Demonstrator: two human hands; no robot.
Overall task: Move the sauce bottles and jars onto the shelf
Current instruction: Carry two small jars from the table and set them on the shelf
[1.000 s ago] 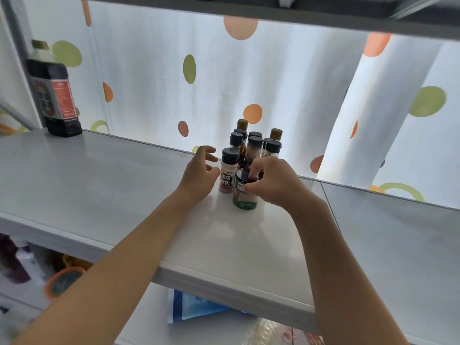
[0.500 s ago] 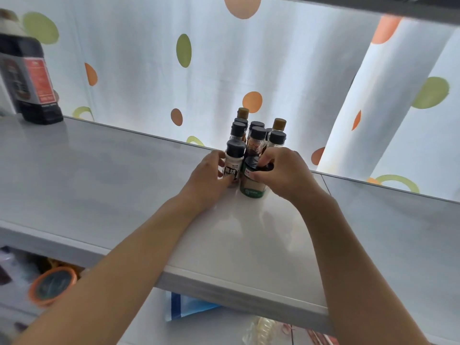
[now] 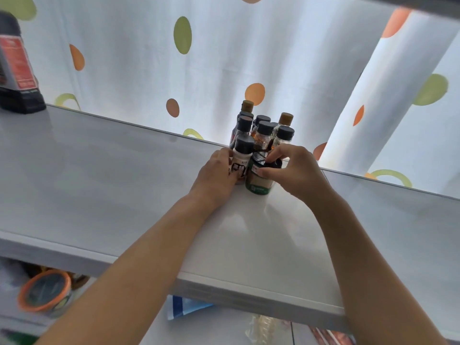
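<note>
Several small sauce bottles with black and brown caps stand bunched at the back of the white shelf. In front of them stand a pale bottle with a black cap and a short green-labelled jar. My left hand is curled round the pale bottle's left side. My right hand grips the jar, fingertips on its dark lid and thumb on its label. Both stand on the shelf.
A large dark soy bottle with a red label stands at the shelf's far left. A spotted curtain hangs behind. Below the shelf lie an orange-rimmed container, a blue-and-white packet and a clear plastic item.
My left hand has closed in from open beside the pale bottle to holding it. Both hands and the two front containers sit nearer the cluster. The view has moved closer.
</note>
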